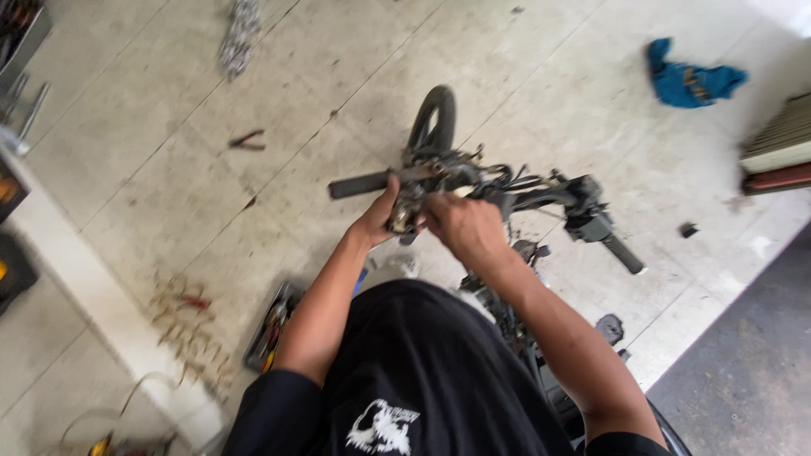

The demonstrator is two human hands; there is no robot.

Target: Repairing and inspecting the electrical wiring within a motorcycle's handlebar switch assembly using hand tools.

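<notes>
Black handlebar (473,190): both hands' fingers (404,211) on centre; blue rag (693,80) apart.

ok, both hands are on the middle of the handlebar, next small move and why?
Probably hold the grip and keep working the small part: the left hand braces the handlebar near the left grip, while the right hand pinches at the part in the centre. The view is blurred, so what the fingers hold cannot be told.

Head-worn view, steeply down, close.
</notes>
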